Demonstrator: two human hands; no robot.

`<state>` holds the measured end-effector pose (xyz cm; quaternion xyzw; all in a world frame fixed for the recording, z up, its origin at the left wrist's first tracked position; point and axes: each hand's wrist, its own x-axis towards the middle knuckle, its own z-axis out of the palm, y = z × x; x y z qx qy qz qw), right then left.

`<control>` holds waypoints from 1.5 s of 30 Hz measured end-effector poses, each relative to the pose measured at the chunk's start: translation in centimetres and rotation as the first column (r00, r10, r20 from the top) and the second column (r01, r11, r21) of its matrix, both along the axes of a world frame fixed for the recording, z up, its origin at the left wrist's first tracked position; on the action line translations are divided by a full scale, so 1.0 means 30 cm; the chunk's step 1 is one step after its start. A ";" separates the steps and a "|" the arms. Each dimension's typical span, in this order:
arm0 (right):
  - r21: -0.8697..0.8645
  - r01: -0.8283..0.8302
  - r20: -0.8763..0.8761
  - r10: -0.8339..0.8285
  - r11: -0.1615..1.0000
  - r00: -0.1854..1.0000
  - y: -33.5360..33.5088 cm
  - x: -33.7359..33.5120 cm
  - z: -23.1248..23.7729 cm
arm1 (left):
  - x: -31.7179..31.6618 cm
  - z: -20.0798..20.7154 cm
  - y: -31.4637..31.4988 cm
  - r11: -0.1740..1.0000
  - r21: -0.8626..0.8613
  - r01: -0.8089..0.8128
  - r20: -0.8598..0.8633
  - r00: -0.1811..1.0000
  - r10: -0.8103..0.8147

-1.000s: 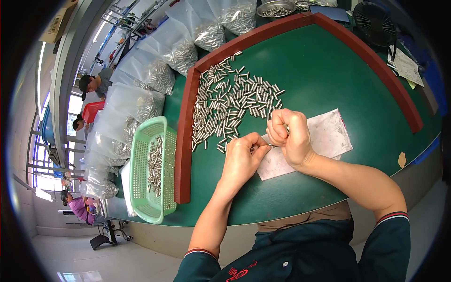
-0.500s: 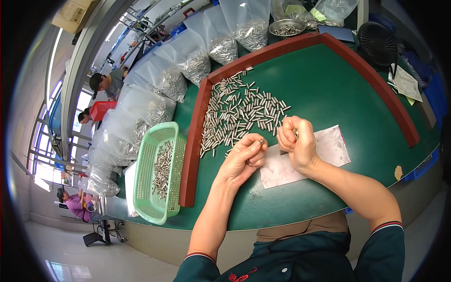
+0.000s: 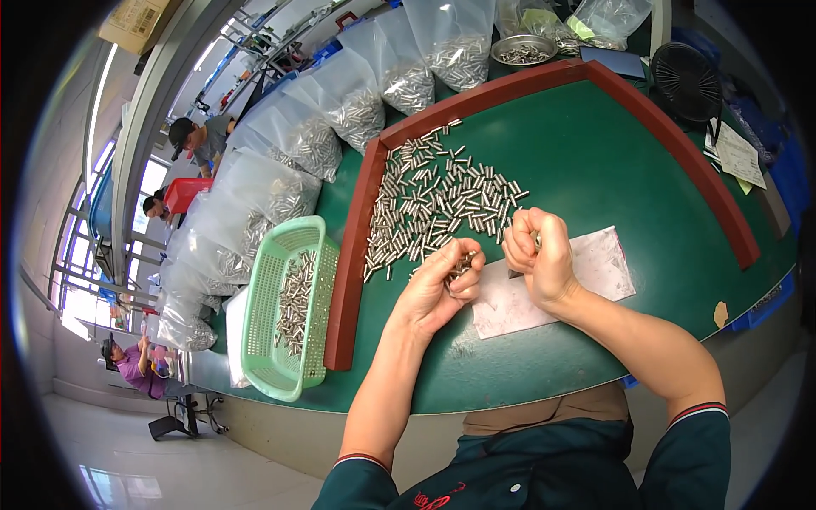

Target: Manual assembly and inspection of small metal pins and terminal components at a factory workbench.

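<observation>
Several small metal pins show inside the curled fingers of my left hand (image 3: 444, 287), which is raised over the green table. Beside it, my right hand (image 3: 541, 257) is closed, above a stained white cloth or sheet (image 3: 593, 265); a bit of metal shows at its curled fingers, with the rest hidden. A wide spread of short silver metal pins (image 3: 446, 200) lies on the table just beyond both hands. To the left, a light green plastic basket (image 3: 255, 327) holds a heap of similar pins (image 3: 297, 302).
A dark red raised border (image 3: 348, 280) runs along the left, back and right of the work area. Clear bags of pins (image 3: 353, 110) line its outer side. A metal bowl (image 3: 524, 51) and a black fan (image 3: 685, 82) stand at the back. Other people (image 3: 200, 140) work at far left.
My left hand's fingers have loosened a little, so more pins show in them. The right hand stays nearly in place. The view has shifted slightly.
</observation>
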<state>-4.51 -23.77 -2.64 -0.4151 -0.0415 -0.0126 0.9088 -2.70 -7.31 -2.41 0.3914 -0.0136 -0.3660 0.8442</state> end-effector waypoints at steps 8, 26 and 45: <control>0.010 -0.013 0.012 0.013 1.000 1.000 -0.002 0.009 -0.002 | -0.078 0.221 0.139 0.732 0.330 -0.597 0.669 0.694 0.265; -0.056 0.000 0.038 0.002 0.998 0.999 -0.003 0.005 0.000 | -0.064 0.219 0.262 0.121 0.567 -0.814 0.660 0.362 -0.659; -0.068 -0.028 0.034 0.030 0.997 0.999 0.007 0.000 0.018 | -0.056 0.075 0.205 0.177 0.508 -0.843 0.560 0.167 -0.811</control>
